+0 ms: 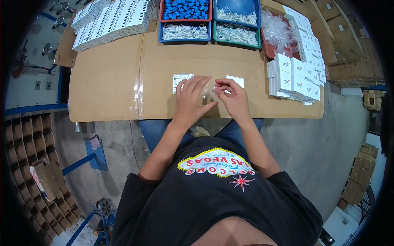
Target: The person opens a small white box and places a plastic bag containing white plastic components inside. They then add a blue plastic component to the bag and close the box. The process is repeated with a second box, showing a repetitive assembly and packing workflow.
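Head view shows both of my hands over the cardboard-covered desk (106,82), close together near its front edge. My left hand (189,98) lies spread, its fingers (196,84) wide and pointing away from me, the thumb reaching toward the right hand. My right hand (234,96) is curled, its fingers (221,85) drawn narrow and pinching a small clear plastic bag (209,91) that hangs between the two hands; the bag is thin and see-through, so I cannot tell what is in it.

Just beyond my left fingers a small white card (180,78) lies flat on the desk, partly covered by the fingertips. Just beyond my right fingers lies a second white card (236,80), touching nothing I can make out.

To the right of my right hand stand rows of small white boxes (293,80), packed upright side by side. Farther out, well past both hands, sit trays: a red tray of blue parts (185,9), a blue tray of white parts (184,32), and a green tray of white parts (236,33). Beside those, to the right, lies a heap of clear bags (277,28). Far beyond my left hand lies a block of flat white boxes (111,22) in rows.
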`<action>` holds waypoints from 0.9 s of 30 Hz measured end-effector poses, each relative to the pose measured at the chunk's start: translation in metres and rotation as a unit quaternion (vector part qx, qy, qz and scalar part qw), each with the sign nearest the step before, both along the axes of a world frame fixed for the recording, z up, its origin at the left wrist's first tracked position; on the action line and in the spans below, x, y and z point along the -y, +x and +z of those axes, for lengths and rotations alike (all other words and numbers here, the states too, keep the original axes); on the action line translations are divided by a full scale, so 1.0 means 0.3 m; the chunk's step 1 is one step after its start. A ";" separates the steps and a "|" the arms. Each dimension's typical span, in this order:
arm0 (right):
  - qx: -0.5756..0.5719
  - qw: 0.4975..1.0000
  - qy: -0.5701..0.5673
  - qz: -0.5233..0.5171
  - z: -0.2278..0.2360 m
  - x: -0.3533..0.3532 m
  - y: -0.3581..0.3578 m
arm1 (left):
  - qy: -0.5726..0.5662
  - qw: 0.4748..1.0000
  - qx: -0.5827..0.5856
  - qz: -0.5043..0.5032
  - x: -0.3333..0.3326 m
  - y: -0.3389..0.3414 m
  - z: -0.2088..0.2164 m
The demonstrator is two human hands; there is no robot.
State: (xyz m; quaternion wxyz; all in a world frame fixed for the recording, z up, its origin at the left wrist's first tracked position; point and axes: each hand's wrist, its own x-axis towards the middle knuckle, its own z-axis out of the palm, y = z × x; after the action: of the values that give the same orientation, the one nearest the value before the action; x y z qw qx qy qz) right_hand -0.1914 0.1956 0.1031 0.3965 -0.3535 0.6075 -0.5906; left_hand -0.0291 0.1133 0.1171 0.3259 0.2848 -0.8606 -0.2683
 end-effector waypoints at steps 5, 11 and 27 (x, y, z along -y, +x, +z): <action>-0.001 0.999 0.039 0.031 0.029 0.003 0.021 | -0.010 1.000 0.021 -0.012 0.005 0.006 -0.057; 0.006 0.999 0.044 0.018 0.005 -0.007 0.013 | 0.011 0.999 0.021 -0.021 0.002 0.001 -0.057; -0.142 0.975 0.055 0.160 0.049 -0.014 -0.024 | 0.062 0.996 -0.044 -0.040 0.006 -0.011 -0.100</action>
State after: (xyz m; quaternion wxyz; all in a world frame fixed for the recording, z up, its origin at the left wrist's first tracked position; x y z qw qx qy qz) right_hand -0.1985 0.1997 0.1180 0.4148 -0.5038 0.6247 -0.4288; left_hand -0.0324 0.1114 0.0871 0.3341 0.2572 -0.8382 -0.3460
